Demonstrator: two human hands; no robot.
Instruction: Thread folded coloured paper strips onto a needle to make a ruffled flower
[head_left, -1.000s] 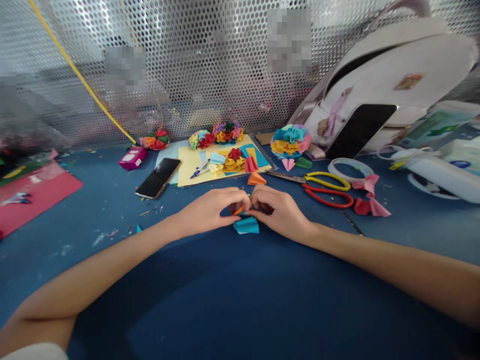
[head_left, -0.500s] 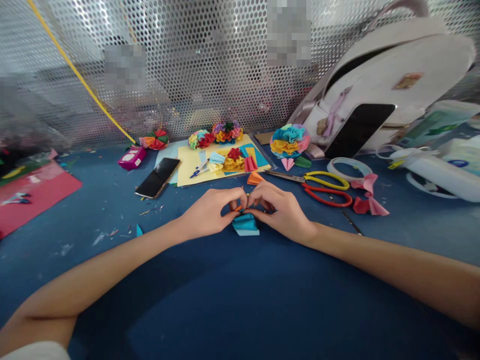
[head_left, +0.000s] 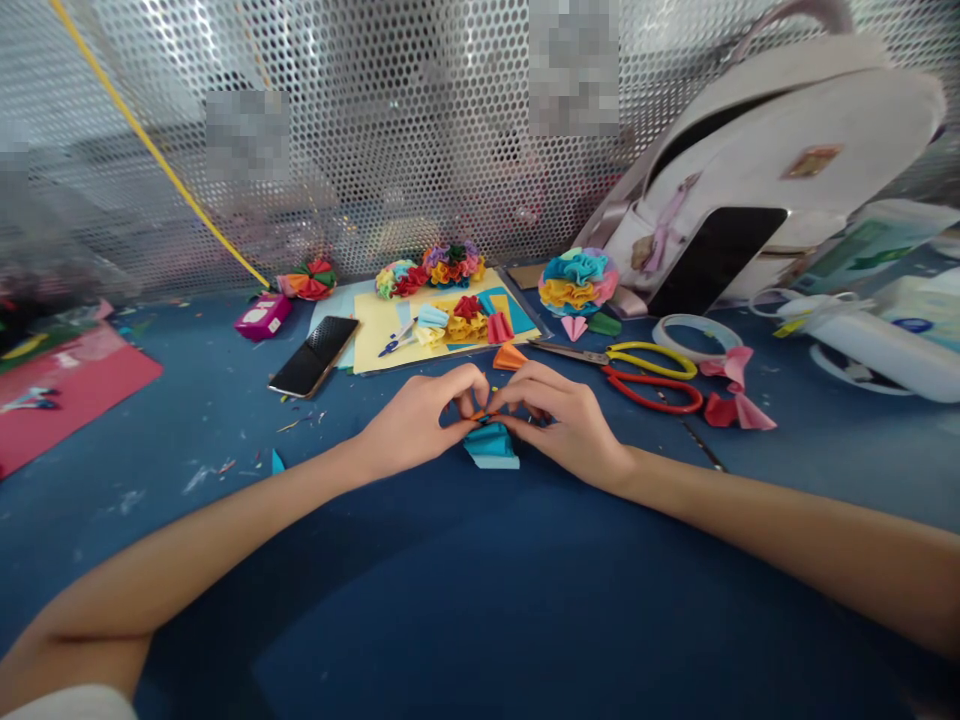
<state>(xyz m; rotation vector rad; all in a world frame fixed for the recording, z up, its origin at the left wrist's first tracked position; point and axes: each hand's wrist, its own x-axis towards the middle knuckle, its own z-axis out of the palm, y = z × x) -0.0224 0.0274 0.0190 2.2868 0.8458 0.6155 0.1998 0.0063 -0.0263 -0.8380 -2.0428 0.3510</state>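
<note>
Both my hands meet at the middle of the blue table [head_left: 480,590], over a piece of folded blue paper [head_left: 489,445] with a pale lower edge. Thumb and fingers of my left hand [head_left: 427,420] pinch its upper left side. From the right, my right hand [head_left: 562,415] pinches the same paper, its fingertips close to the left ones. A bit of orange shows between the fingertips, partly hidden by them. Just beyond my right hand lies a folded orange paper piece [head_left: 510,357].
Scissors [head_left: 652,375] with yellow and red handles lie right of my hands, near a roll of tape [head_left: 697,337] and pink paper [head_left: 739,395]. Ruffled paper flowers [head_left: 577,282] stand behind. A phone [head_left: 315,355] lies left; a backpack [head_left: 757,150] leans on the perforated screen [head_left: 360,130].
My fingers shift slightly on the folded paper, and the right index finger moves a little leftward. The blue paper stays in nearly the same place.
</note>
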